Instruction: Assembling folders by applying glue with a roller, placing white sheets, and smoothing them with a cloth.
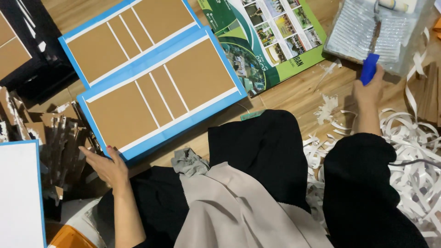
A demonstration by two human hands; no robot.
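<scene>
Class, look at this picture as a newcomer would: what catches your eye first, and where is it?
Two blue sheets with brown panels lie in the centre; the left hand touches the nearer one's corner. At upper right, the right hand grips a blue handle at a plastic-covered tray, above heaped white paper strips.

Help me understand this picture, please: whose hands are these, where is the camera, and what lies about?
The one picture comes from a camera on a person's head, looking down at their own lap and a wooden floor. The left hand rests on the corner of a blue-edged board with brown panels; a second such board lies behind it. The right hand grips a blue handle reaching into a plastic-lined tray. White paper strips lie at the right, a green poster beyond.
</scene>
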